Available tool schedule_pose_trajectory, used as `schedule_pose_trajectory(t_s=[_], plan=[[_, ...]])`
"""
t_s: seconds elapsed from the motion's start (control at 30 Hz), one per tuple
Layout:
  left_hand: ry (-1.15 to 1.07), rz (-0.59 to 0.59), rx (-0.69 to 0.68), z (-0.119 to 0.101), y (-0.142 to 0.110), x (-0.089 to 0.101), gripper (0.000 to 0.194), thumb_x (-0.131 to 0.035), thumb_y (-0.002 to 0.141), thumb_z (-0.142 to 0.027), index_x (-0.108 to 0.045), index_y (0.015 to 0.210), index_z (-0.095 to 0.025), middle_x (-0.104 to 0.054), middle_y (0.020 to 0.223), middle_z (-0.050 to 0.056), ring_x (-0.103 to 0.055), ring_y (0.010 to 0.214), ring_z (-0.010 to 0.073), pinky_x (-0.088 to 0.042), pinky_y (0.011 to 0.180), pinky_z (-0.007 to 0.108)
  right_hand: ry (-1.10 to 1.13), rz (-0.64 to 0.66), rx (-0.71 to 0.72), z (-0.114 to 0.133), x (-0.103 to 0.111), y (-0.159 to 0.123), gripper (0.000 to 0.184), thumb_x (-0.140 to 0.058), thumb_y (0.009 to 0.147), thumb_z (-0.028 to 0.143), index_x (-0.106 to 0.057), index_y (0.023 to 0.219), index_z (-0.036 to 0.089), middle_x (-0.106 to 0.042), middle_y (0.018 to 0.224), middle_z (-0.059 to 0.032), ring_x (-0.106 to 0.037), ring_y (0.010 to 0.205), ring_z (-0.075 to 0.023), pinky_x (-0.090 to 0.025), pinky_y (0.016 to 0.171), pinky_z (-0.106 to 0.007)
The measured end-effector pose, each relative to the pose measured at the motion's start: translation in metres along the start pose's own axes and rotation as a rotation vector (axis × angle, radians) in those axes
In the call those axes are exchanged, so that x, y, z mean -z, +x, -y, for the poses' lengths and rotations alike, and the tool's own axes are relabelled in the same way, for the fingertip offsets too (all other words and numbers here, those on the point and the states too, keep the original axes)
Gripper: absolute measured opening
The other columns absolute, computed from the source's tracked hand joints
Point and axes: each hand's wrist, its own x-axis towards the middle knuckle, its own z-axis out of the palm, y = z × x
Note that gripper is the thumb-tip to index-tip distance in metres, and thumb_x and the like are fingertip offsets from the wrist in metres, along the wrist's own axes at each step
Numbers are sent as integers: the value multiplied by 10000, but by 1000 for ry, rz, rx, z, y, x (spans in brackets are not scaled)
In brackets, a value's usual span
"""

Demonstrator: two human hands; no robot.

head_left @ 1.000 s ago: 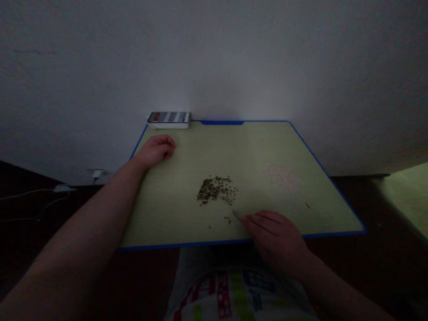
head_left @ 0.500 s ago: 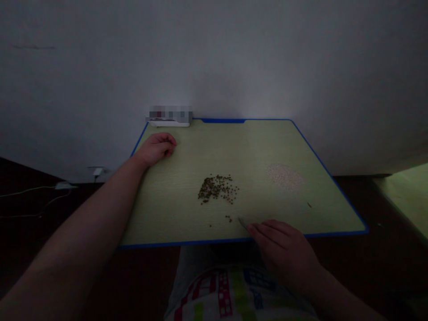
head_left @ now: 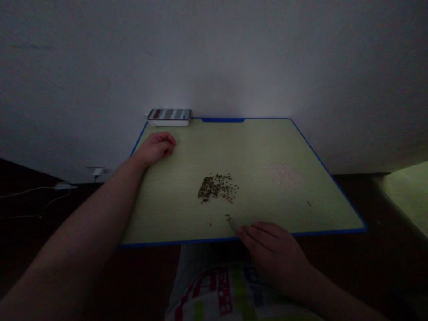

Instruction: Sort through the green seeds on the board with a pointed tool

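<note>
Evidently, slim tool lies at the near side of the dark pile, right hand closest

The right hand (head_left: 272, 247) is closed at the fingertips on a slim tool (head_left: 233, 226); its exact type cannot be determined in the dim light. The tool extends from the fingers leftward and away from the body, its long axis slanting toward the near side of the dark pile (head_left: 211, 188). Its tip is just beside a few stray grains (head_left: 228, 217), which lie on that same near side; contact cannot be confirmed. The grains are too small for any long axis to be read.

The left hand (head_left: 157, 146) rests beyond and to the left of the dark pile, fingers loosely curled. Its inner side is hidden, so whether it is fully closed or contains anything cannot be told. It is well apart from the stray grains; the right hand is nearer.

The dark pile sits on the worktop (head_left: 254, 142), spread mainly left to right. The pale pile (head_left: 285, 175) lies to its right, its long axis slanting toward the near right.
</note>
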Motion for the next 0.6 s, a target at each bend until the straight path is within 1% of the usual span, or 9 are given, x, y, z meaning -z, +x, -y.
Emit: schedule_pose_trajectory(t_s=[0.1,0.23,0.33,0.5,0.6], plan=[[-6,0,-1,1,1,0,131,-578,566,-91,-593,650,-191,-510,460,-37,-435,422,91,-314,448,233,-7,14,-18,-1,2,-2,401,-459,876,19,-763,1112,132,-816,954,-78,-733,836,-188,-631,786,-323],[-21,15,-19,6,4,2,141,-581,571,-89,-607,667,-190,-516,458,-37,-437,416,87,-304,439,225,-14,-6,-31,-3,2,-5,364,-490,902,42,-767,1114,146,-817,953,-79,-738,828,-188,-642,780,-330],[-12,12,-8,6,4,2,140,-574,566,-87,-601,658,-189,-512,448,-38,-434,403,85,-298,431,222,-24,2,-38,-4,1,-5,360,-488,913,46,-763,1115,161,-821,958,-73,-746,827,-184,-644,768,-321],[-4,2,-18,6,4,2,142,-579,558,-97,-604,664,-188,-510,443,-43,-432,403,85,-305,429,217,-21,-43,-16,-4,0,2,320,-466,948,56,-754,1066,131,-818,913,-75,-744,781,-183,-646,733,-320],[-3,7,-32,8,5,3,142,-593,558,-111,-610,677,-187,-526,455,-39,-439,413,89,-317,433,220,-13,-56,-12,-3,1,5,326,-439,971,59,-748,1058,119,-817,913,-74,-740,773,-185,-644,728,-324]])
